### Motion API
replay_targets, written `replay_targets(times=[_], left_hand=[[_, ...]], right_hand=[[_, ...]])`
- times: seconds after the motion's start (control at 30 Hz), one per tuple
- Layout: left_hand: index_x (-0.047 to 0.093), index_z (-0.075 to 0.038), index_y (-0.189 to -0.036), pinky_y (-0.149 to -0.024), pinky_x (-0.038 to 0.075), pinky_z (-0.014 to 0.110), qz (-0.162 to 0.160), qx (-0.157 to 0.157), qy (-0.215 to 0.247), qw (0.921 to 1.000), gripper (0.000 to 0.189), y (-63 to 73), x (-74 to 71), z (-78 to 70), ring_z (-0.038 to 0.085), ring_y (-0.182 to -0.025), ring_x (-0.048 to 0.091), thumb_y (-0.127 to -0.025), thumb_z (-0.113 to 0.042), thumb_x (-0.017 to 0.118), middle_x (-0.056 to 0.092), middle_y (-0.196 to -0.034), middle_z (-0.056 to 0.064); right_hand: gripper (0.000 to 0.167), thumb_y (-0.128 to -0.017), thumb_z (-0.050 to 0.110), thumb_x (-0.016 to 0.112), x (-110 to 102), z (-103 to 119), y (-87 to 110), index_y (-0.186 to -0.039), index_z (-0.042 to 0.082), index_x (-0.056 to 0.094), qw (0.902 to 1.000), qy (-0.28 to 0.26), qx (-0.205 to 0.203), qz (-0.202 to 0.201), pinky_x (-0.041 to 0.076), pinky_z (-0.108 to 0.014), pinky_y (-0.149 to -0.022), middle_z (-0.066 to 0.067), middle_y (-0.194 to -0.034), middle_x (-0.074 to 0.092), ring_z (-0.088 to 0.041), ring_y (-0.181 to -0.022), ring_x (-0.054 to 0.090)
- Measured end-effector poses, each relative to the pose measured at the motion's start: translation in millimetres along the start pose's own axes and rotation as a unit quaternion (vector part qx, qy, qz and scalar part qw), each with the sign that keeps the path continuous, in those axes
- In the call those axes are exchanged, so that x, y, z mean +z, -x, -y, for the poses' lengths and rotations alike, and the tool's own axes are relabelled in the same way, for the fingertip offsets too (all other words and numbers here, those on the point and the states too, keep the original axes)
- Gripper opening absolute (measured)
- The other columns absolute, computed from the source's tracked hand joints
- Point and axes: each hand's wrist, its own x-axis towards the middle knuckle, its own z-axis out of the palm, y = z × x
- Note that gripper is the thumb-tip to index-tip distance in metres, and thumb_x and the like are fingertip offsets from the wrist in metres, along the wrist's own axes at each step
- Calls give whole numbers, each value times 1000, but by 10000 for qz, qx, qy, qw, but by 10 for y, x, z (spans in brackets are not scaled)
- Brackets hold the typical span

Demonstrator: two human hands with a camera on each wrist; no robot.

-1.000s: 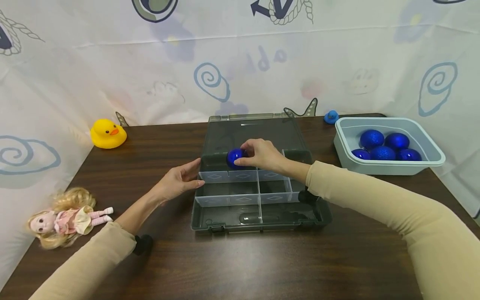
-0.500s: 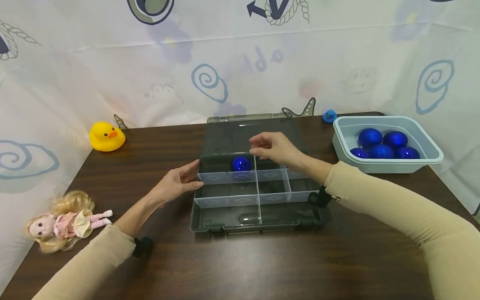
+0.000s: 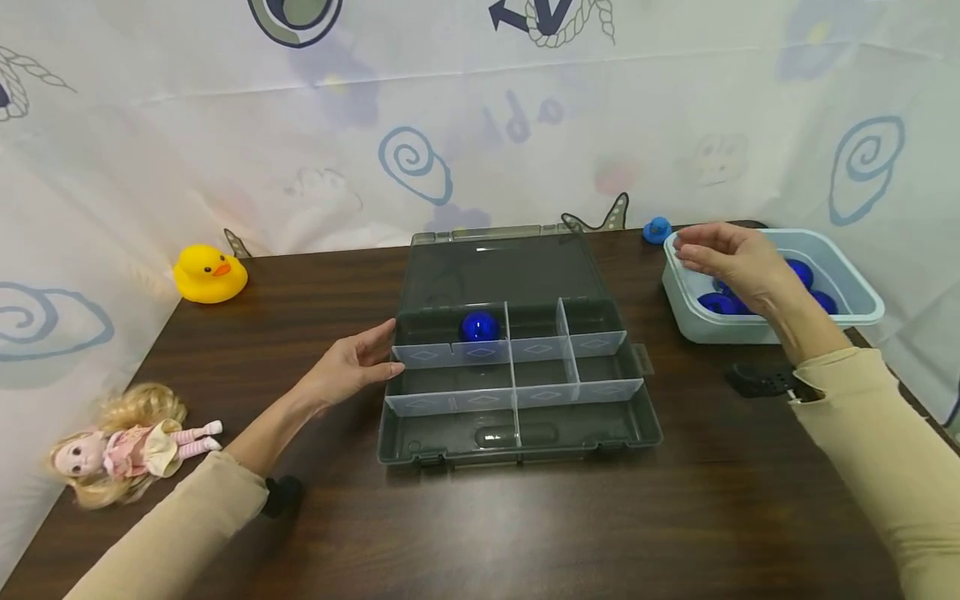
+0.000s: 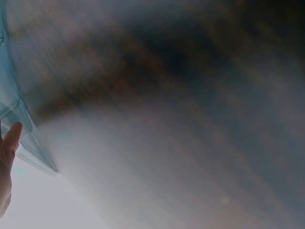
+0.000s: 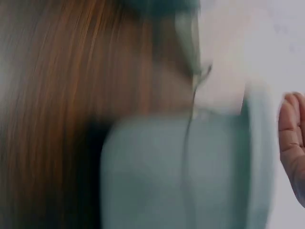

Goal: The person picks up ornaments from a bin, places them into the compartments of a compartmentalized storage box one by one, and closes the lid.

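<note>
A single shiny blue ball [image 3: 479, 327] sits in the back left compartment of a grey see-through divider box [image 3: 450, 433], whose lid [image 3: 510, 267] lies folded back. My left hand [image 3: 352, 367] touches the box's left side with thumb and fingers spread. Over the left part of a pale blue tub [image 3: 678, 304] hovers my right hand [image 3: 738, 258], fingers loosely bent and holding nothing. Several blue balls [image 3: 717, 303] lie in the tub, partly hidden by that hand. In the right wrist view the tub [image 5: 167, 167] is blurred, with the hand at the right edge.
A blonde doll [image 3: 138, 450] lies on the dark wooden table [image 3: 525, 533] at the left. Behind it is a yellow rubber duck [image 3: 211, 273]. One small blue duck [image 3: 657, 230] stands by the tub's back left corner. A printed white curtain [image 3: 450, 100] hangs behind.
My right hand let go of the blue ball in the back left compartment, then rose and moved right to above the tub. My left hand stays at the box's side.
</note>
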Motion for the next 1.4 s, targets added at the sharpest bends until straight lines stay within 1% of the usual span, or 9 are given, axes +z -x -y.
replay_targets(times=[0.1,0.2,0.33,0.53,0.7,0.87,0.97,1.17,1.4], left_hand=[[13,-1,-150,-108,27,50,-14,4,15,10000,79,-2,2,-6,38,-140,20,-90,-14,64,12,-156,19],[13,-1,-150,-107,27,50,-9,-17,19,10000,80,-1,3,-2,39,-140,21,-90,-14,64,12,-156,19],[13,-1,-150,-108,27,50,12,-27,44,10000,81,-13,5,11,38,-140,21,-90,-15,65,12,-156,17],[13,-3,-151,-108,27,51,-5,-74,-5,10000,81,-20,6,16,37,-140,22,-90,-17,65,12,-156,16],[13,-2,-150,-108,26,52,-11,-56,9,10000,80,-12,14,6,39,-140,21,-90,-16,64,12,-156,18],[13,-2,-150,-108,26,52,20,-19,-1,10000,79,-4,10,-13,39,-140,20,-91,-16,63,11,-156,18],[13,-2,-150,-107,26,51,34,-5,-2,10000,79,-1,5,-15,40,-140,20,-91,-15,63,11,-156,18],[13,-2,-150,-108,26,51,18,-20,33,10000,78,1,3,-3,39,-140,20,-91,-15,63,11,-156,18],[13,-2,-150,-108,26,52,4,-3,101,9999,78,2,8,9,40,-140,20,-91,-14,63,10,-156,18]], right_hand=[[25,-93,18,60,-279,-128,54,-117,11,60,9939,1035,377,116,49,-11,-78,22,-97,63,7,-92,59],[44,-93,28,59,-467,-206,93,-129,3,52,9749,2075,716,370,43,-6,-79,30,-98,58,13,-93,53],[55,-92,32,61,-585,-262,116,-134,-1,47,9502,2877,969,700,37,-4,-77,17,-110,60,16,-92,49],[53,-92,21,63,-607,-289,97,-133,-7,46,9397,3039,1011,1196,40,-4,-77,-25,-130,53,18,-88,49],[51,-90,20,64,-587,-294,59,-131,-6,49,9299,3225,1000,1462,42,-10,-81,-25,-130,54,0,-103,57],[52,-90,23,65,-571,-310,36,-131,-5,50,9223,3334,992,1684,38,-47,-100,-26,-133,49,-39,-125,41],[53,-90,23,64,-572,-316,35,-133,-5,49,9193,3344,1044,1795,37,-55,-96,-28,-135,46,-43,-125,37],[52,-91,21,63,-580,-315,28,-134,-5,48,9133,3403,1060,1973,41,-35,-87,-28,-134,47,-40,-123,39],[57,-92,29,62,-589,-301,43,-135,-4,46,9284,3226,1151,1443,38,-55,-97,-29,-134,46,-40,-120,45]])
